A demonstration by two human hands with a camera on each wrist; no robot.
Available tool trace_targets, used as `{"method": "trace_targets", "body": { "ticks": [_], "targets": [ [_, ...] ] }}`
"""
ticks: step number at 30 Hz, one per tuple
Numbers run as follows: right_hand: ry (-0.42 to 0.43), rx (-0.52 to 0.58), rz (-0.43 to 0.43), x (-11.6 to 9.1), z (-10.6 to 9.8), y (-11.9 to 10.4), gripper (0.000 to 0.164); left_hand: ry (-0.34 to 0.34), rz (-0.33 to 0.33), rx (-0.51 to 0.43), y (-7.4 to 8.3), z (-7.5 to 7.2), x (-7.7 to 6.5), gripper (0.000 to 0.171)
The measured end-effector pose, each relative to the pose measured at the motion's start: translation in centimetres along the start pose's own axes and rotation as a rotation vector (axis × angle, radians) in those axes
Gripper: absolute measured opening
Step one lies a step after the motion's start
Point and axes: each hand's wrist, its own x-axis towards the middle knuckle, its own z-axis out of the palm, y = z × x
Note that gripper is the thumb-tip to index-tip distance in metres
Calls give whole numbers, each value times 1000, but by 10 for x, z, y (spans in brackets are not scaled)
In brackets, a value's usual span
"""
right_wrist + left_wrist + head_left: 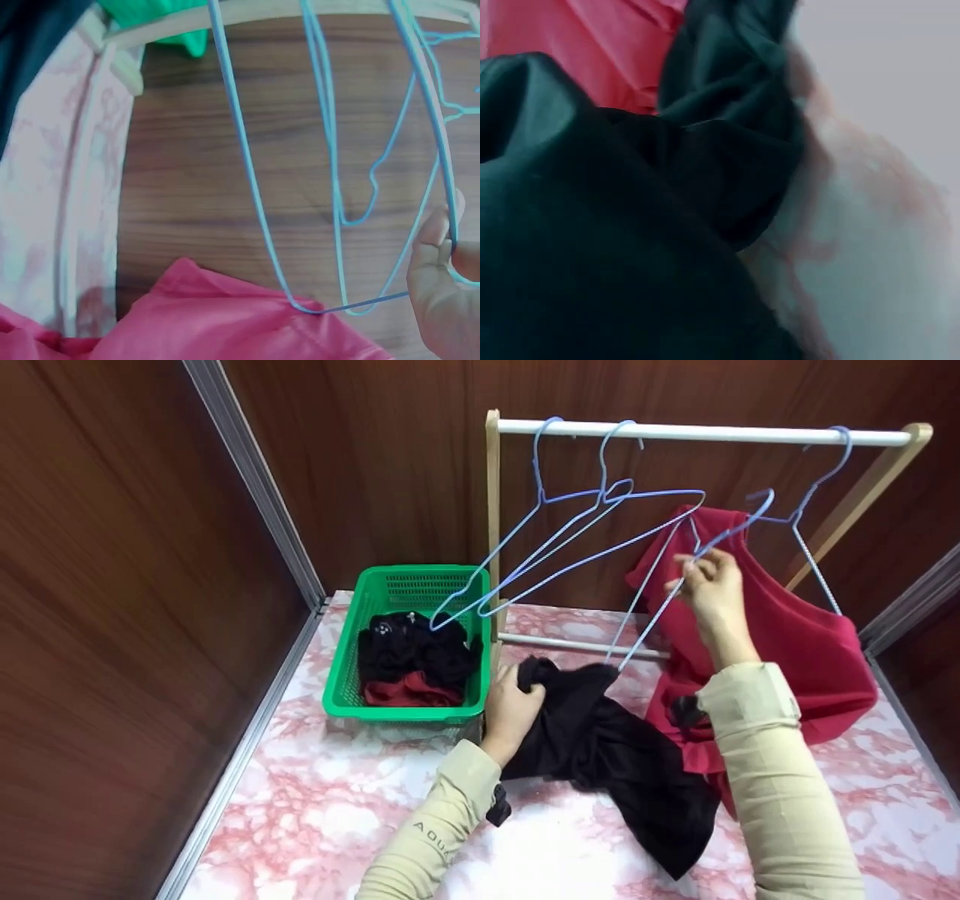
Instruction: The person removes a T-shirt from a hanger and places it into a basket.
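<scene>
My right hand (712, 589) pinches a blue wire hanger (652, 619) near its neck, its hook pointing up and to the right. The lower end of that hanger runs into a black garment (600, 727). My left hand (514, 709) grips the bunched upper left edge of this garment, whose rest droops toward the lower right. In the left wrist view, dark cloth (615, 247) fills much of the picture and the left hand is out of sight. The right wrist view has the right hand (442, 285) with thumb and fingers at the hanger wire.
A rack with a white rail (705, 433) carries two bare blue hangers (577, 559) and, at right, a hanger with a red garment (780, 637). Left of the rack, a green basket (345, 712) contains black and red clothes. Wood-look panels (135, 585) enclose the marbled surface (300, 825).
</scene>
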Motion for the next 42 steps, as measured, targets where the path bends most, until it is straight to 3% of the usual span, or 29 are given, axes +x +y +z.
{"method": "trace_targets", "body": {
  "ticks": [4,7,11,16,19,22,29,33,38,42],
  "targets": [
    [8,44,-4,3,1,-14,42,-156,63,76,-8,10,-10,27],
    [-20,131,0,5,0,-25,51,-320,50,103,-14,18,-18,35],
    [-85,252,-3,6,-2,-35,41,-496,29,71,-23,27,-27,49],
    [-142,319,-7,6,-2,-42,20,-566,15,67,-43,38,-31,87],
    [-152,323,-14,6,-2,-45,19,-638,-11,164,-50,40,-30,104],
    [-141,303,-32,5,-3,-46,18,-734,-20,260,-48,35,-29,109],
    [-66,238,-98,3,0,-49,15,-875,74,415,-42,34,-28,103],
    [-2,230,-152,2,3,-50,18,-932,127,467,-38,34,-28,83],
    [15,273,-195,3,5,-52,16,-893,201,464,-44,37,-30,45],
    [-21,285,-173,5,4,-51,14,-838,199,428,-49,38,-31,42]
  ]
}}
